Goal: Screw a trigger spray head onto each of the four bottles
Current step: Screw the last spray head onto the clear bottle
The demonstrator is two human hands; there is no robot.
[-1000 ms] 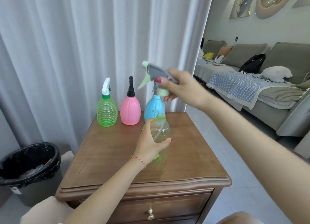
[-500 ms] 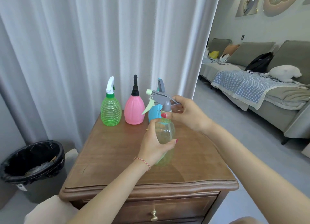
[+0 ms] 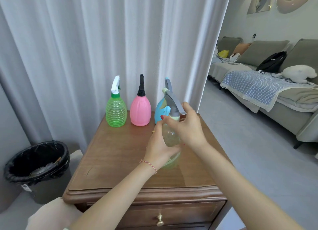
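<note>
A clear pale-green bottle (image 3: 170, 136) stands mid-table, and my left hand (image 3: 159, 148) is wrapped around its body. A grey trigger spray head (image 3: 173, 103) with a pale-green collar sits on its neck. My right hand (image 3: 186, 126) grips that head at the collar. Along the back stand a green ribbed bottle (image 3: 116, 112) with a white head, a pink bottle (image 3: 140, 112) with a black head, and a blue bottle (image 3: 160, 111) with a grey head, partly hidden behind the held one.
The wooden drawer table (image 3: 120, 161) stands against a white curtain (image 3: 103, 40). A black-lined bin (image 3: 37, 162) is on the floor to the left. A grey sofa (image 3: 275, 85) with a blanket lies to the right across open floor.
My right hand brought the grey spray head down from above onto the clear bottle's neck and now grips it at the collar. The head has turned on the bottle.
</note>
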